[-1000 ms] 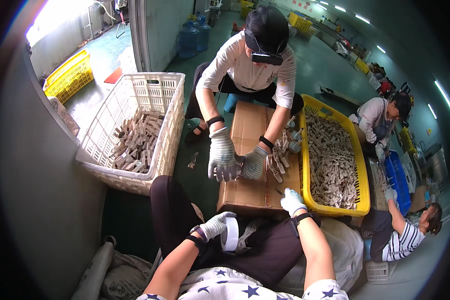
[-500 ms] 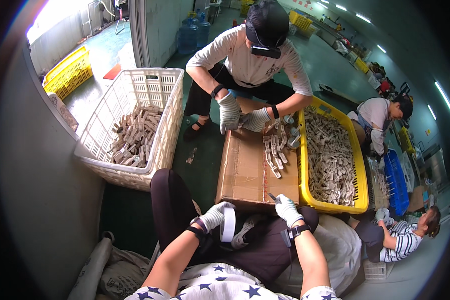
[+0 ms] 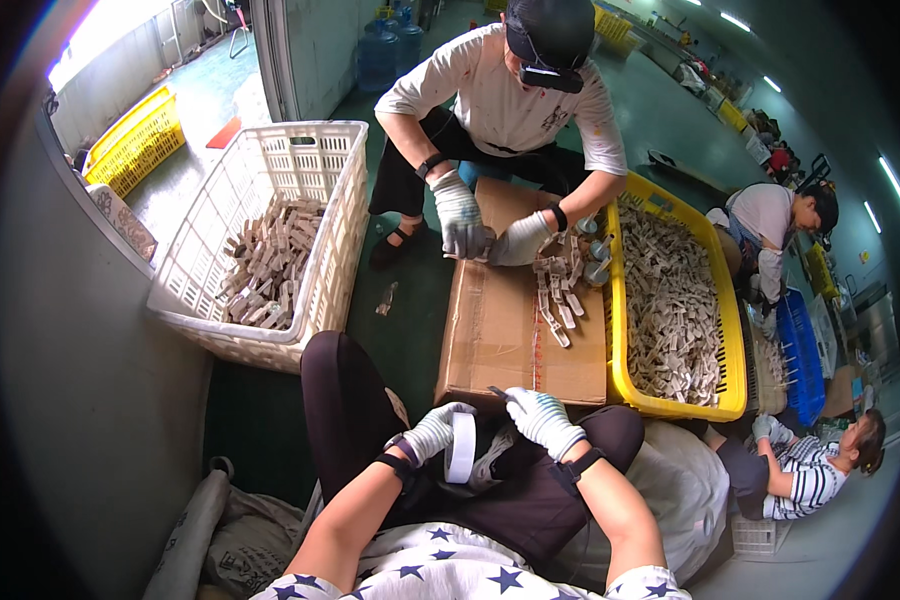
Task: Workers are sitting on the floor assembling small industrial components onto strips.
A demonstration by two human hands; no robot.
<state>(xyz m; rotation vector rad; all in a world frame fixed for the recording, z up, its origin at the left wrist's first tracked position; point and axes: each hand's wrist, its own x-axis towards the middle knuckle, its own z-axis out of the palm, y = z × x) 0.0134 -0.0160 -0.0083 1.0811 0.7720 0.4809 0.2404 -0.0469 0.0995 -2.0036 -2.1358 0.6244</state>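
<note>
Sits close up against the near edge of the cardboard box [image 3: 490,350], facing bare cardboard from that edge up to a co-worker's gloved hands [image 3: 460,222] over its left edge. Has open floor [image 3: 395,335] between the box's left edge and the white crate [image 3: 335,285], apart from one small scrap [image 3: 386,298]. Meets less room to the right, hemmed in at the box's right edge by a yellow crate [image 3: 734,390] full of small pale pieces [image 3: 675,310], with loose pieces [image 3: 557,305] lying near that edge. Reaches both forearms forward, hands near each other just short of the box's near edge. Holds a white roll of tape [image 3: 460,450] over the lap in the left hand [image 3: 435,430], fingers curled at its upper side. Grips a thin dark tool [image 3: 497,392] in the right hand [image 3: 545,420], back of the glove up, pointing left beside the near edge. Cannot tell the tool's exact kind.
</note>
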